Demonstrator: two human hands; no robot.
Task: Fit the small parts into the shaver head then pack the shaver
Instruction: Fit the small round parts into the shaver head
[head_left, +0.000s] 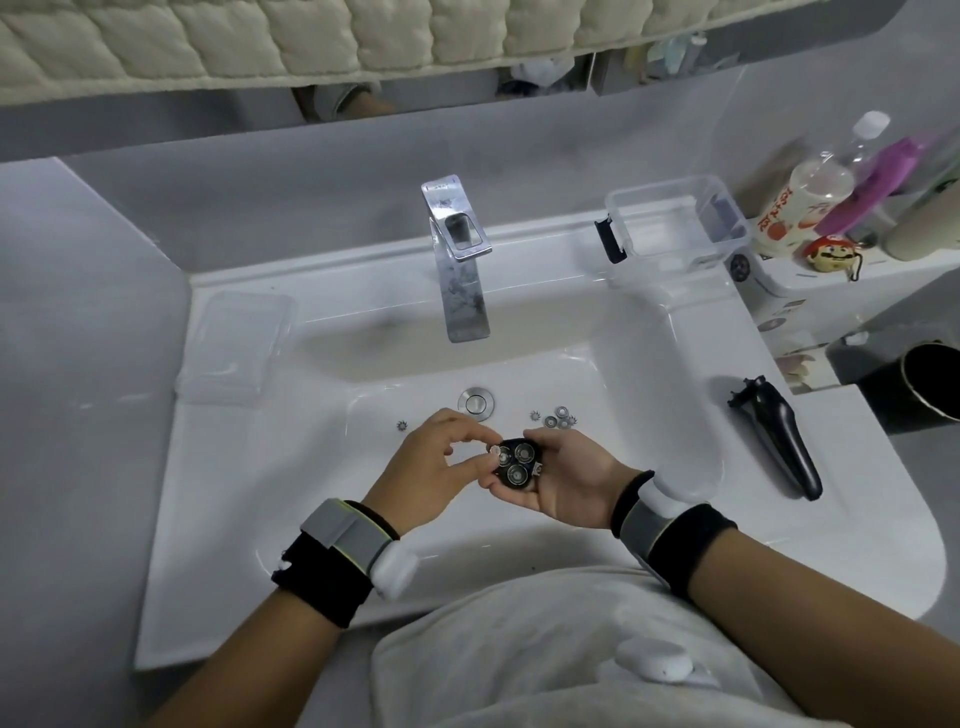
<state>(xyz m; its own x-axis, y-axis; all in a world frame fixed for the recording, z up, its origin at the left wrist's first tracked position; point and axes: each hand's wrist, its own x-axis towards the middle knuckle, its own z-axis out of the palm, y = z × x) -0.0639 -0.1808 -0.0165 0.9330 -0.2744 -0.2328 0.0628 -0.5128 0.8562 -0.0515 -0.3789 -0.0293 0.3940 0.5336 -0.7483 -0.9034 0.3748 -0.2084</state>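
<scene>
Seating a small round metal part (492, 451), pinched by left hand (435, 470), into black three-ring shaver head (515, 462) cradled in right-hand grip (569, 475) over white sink (649, 332); next, spare cutters (558, 418) at one o'clock.

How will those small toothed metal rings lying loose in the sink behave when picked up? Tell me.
The small rings look thin and light, so probably hard to pinch. They lie on the glossy sloping sink beside the drain, so a nudge may slide them towards it. Their toothed edges probably stop them rolling far.
</scene>
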